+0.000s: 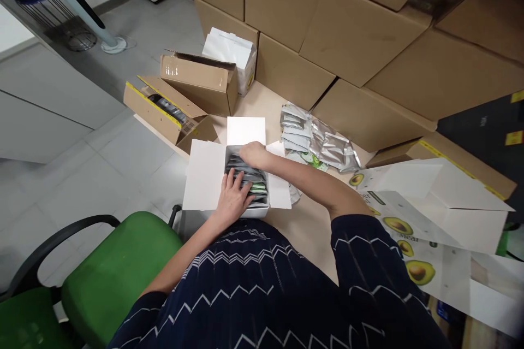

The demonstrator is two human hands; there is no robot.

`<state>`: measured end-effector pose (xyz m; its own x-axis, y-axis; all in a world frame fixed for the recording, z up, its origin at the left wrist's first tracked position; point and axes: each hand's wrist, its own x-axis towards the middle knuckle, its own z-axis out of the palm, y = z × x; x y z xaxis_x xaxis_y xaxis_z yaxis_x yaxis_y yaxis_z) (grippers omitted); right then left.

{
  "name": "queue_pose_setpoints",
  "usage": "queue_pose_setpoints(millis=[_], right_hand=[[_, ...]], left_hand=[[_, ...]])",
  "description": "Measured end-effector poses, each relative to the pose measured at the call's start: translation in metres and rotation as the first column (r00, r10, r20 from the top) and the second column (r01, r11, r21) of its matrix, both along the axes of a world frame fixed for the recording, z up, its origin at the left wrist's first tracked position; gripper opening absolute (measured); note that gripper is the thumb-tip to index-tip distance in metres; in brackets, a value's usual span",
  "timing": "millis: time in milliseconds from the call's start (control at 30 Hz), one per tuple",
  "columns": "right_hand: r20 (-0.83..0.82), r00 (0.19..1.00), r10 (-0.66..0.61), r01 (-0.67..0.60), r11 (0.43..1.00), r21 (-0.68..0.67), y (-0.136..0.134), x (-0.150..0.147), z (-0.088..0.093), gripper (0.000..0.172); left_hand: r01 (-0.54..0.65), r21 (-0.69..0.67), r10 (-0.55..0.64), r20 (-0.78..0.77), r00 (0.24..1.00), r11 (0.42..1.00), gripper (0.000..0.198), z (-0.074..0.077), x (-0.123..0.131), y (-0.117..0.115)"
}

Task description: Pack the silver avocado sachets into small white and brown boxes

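A white box [204, 174] with its flaps folded out stands on the table in front of me. Inside it a row of flat silver-grey sachets [248, 173] is packed on edge, with one green sachet [258, 189] among them near the front. My left hand [234, 196] rests over the near left part of the row, fingers spread and touching the sachet tops. At the far end of the box, my right hand [254, 154] reaches in with its fingers curled down. Its fingertips are hidden, so what they grip does not show.
Silver sachets [297, 130] lie in piles right of the box. Opened cardboard boxes [196, 78] and a white carton [229, 48] stand at the back left. Stacked brown cartons [286, 65] wall off the back. Avocado-printed packaging [413, 229] is at right, a green chair [123, 267] at left.
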<state>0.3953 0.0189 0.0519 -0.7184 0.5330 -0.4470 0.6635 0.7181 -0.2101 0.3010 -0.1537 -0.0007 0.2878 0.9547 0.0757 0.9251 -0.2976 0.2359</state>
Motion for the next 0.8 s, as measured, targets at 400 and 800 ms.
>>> queue_pose_setpoints(millis=[400, 800], right_hand=[[0.112, 0.994, -0.008, 0.0, 0.997, 0.072, 0.001, -0.016, -0.002, 0.023], [-0.358, 0.894, -0.269, 0.281, 0.959, -0.019, -0.006, 0.09, -0.007, 0.024]], left_hand=[[0.009, 0.013, -0.009, -0.015, 1.0, 1.0, 0.036, -0.001, -0.001, 0.001], [0.091, 0.088, -0.101, 0.119, 0.988, 0.992, 0.035, 0.007, -0.046, -0.053]])
